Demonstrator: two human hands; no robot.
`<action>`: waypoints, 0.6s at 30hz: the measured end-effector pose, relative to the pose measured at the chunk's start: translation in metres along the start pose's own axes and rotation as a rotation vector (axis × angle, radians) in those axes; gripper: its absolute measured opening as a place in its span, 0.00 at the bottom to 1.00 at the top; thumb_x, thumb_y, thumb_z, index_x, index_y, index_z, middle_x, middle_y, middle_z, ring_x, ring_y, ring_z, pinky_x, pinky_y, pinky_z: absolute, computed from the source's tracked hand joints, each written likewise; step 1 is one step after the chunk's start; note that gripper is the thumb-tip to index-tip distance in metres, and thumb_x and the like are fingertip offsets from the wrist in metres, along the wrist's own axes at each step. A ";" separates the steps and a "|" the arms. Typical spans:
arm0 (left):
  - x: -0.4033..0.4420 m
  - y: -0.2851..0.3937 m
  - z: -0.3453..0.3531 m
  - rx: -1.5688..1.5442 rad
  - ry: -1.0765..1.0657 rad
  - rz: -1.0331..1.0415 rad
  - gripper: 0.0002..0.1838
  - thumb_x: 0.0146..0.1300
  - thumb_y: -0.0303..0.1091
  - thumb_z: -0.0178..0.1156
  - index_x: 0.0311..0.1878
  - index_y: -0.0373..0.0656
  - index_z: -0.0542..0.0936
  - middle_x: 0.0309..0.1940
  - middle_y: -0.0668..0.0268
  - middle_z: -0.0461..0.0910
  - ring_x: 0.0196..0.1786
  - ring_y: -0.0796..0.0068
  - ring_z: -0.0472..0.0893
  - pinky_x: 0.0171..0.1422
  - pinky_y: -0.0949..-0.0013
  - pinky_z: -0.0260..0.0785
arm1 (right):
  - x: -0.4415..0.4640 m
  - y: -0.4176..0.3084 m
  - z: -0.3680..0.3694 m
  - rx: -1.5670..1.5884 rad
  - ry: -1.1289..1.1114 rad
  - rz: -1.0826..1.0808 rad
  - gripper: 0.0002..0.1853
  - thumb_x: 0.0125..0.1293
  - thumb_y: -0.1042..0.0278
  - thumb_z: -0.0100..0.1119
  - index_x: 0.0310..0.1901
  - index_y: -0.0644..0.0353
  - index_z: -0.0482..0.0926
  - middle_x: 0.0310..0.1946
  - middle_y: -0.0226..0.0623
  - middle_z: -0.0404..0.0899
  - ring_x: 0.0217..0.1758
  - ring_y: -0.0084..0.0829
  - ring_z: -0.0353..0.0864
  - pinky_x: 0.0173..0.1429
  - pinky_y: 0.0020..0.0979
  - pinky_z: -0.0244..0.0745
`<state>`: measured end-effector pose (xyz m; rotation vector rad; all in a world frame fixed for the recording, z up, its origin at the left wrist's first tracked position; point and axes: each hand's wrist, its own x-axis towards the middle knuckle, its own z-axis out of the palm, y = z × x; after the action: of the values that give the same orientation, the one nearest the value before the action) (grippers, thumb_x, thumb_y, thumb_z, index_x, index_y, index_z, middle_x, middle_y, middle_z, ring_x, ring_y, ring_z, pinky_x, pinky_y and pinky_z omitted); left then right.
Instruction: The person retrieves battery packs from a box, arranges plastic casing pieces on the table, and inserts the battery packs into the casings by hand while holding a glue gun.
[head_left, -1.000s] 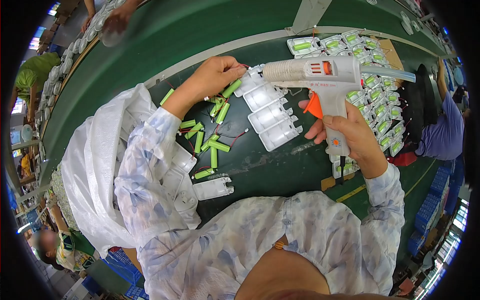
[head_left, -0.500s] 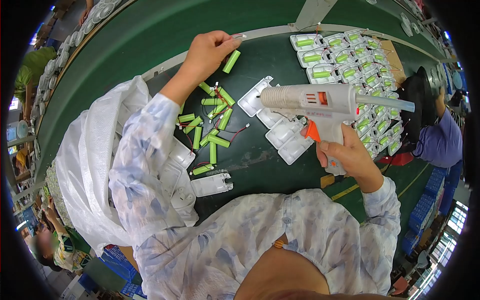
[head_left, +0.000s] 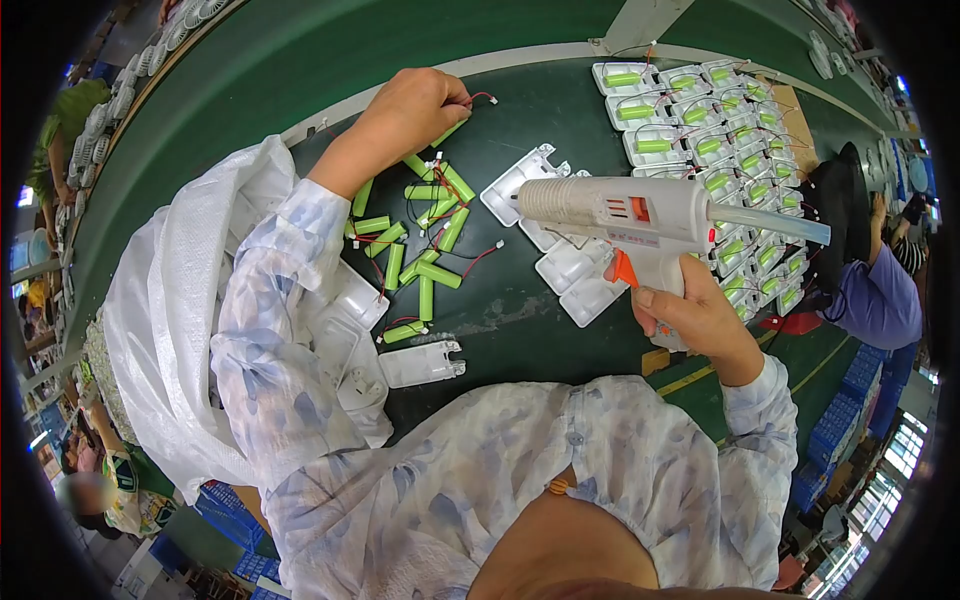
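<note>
Left hand pinching, right hand gripping

We see the left hand's bent fingers clenched at the upper end of a slim green cylindrical battery, its thin red wire sticking out to the right. The right hand is wrapped round the handle of a pale-grey plastic glue gun with an orange trigger.

The relation we watch: the nearest open-topped white plastic shell lies to the right of the left fingers and closer to the wearer. The battery's long axis slants from lower left to upper right, roughly along the shell's own. The left hand is the nearer to that shell, though the gun's nozzle overlaps it in our view.

Below the left hand, a loose pile of green batteries lies on the dark green desk; beyond the gun stand rows of battery-filled white shells.

The fingers hide the held battery's top, so they may grip wires rather than body. The gun's barrel covers part of the shells behind it.
</note>
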<state>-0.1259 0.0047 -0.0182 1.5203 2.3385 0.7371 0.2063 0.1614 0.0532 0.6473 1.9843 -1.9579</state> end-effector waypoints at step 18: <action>-0.023 0.051 0.025 -0.165 0.060 0.241 0.06 0.58 0.31 0.67 0.35 0.37 0.85 0.55 0.58 0.80 0.58 0.57 0.76 0.63 0.61 0.68 | -0.007 0.008 0.002 0.093 0.075 -0.041 0.19 0.70 0.60 0.58 0.55 0.67 0.75 0.25 0.30 0.76 0.25 0.20 0.74 0.28 0.24 0.66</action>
<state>-0.0646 0.0073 -0.0133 1.7442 2.0965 1.0189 0.2161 0.1585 0.0493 0.7186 1.9736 -2.0899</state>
